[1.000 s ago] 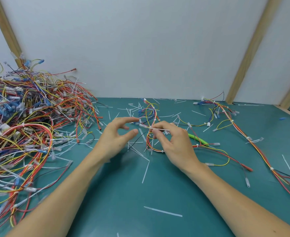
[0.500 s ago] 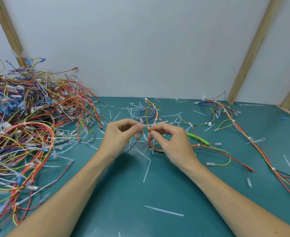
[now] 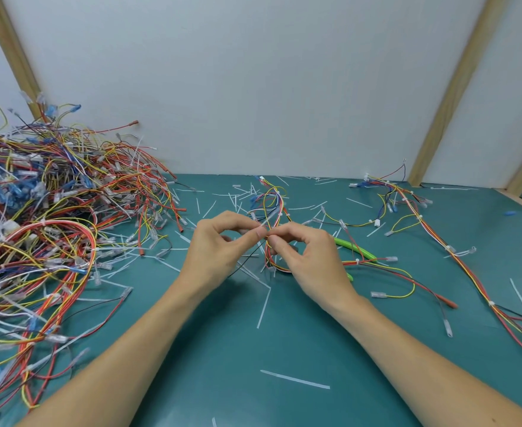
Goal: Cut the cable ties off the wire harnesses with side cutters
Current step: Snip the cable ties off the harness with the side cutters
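A wire harness [image 3: 273, 208] of red, yellow, white and blue wires lies on the green mat in the middle. My left hand [image 3: 219, 248] and my right hand [image 3: 307, 257] meet above it, fingertips almost touching. Both pinch a white cable tie [image 3: 265, 221] on the harness, which sticks up and away from the fingertips. The side cutters [image 3: 356, 249] with bright green handles lie on the mat just right of my right hand, partly hidden behind it. Neither hand holds them.
A big tangled heap of harnesses [image 3: 47, 223] fills the left side. Another long harness [image 3: 432, 238] runs down the right side of the green mat [image 3: 253, 349]. Several cut white tie pieces [image 3: 295, 379] litter the mat. A white wall with wooden battens stands behind.
My left hand moved right and closed its fingers, joining my right hand on the cable tie. The tie turned from lying across to pointing up and away.
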`<control>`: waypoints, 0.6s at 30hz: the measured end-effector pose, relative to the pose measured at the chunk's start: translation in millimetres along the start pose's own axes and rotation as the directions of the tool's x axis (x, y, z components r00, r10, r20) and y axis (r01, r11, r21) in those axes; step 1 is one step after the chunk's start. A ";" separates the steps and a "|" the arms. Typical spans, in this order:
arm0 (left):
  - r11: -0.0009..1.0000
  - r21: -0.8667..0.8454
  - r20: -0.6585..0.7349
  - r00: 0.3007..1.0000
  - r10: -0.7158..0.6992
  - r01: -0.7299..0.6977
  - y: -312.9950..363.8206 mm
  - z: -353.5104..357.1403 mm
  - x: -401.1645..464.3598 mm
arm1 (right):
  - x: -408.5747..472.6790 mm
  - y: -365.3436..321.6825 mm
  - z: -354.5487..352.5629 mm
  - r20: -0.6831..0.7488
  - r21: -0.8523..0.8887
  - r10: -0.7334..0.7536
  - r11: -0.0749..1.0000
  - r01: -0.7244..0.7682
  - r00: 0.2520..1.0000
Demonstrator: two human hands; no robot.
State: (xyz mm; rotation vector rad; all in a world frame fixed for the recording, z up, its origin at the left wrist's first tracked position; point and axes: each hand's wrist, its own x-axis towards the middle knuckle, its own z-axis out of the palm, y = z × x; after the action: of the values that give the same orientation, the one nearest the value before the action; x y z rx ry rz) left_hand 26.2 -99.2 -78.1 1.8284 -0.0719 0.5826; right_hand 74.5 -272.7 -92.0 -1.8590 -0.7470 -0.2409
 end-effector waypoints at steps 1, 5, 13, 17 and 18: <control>0.998 -0.066 -0.007 1.000 -0.016 0.015 2.3 -0.9 1.0 | -0.2 -0.6 0.7 0.006 -0.017 -0.011 1.000 0.011 1.000; 0.997 -0.082 0.094 0.996 0.008 -0.001 9.2 -2.0 1.0 | -1.9 -0.8 3.4 0.013 -0.194 -0.138 0.971 0.138 0.990; 0.980 0.026 -0.347 0.921 -0.177 0.199 -6.7 -24.8 12.7 | -1.8 4.3 3.8 -0.020 -0.183 -0.046 0.982 0.041 0.999; 0.785 0.520 -0.346 0.923 -0.166 0.336 -20.3 -34.6 13.0 | 0.0 3.0 -0.6 -0.137 -0.031 0.043 0.998 -0.048 0.990; 0.812 0.519 -0.309 0.944 -0.113 0.267 -17.6 -30.5 11.4 | 1.3 2.5 -1.5 -0.182 0.011 0.049 0.999 -0.048 0.982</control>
State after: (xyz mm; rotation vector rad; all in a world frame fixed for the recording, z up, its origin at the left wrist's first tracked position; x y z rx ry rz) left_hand 31.3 -62.7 -82.1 2.2639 0.5141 0.7512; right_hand 77.3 -274.2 -92.7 -1.8179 -0.5755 -0.3716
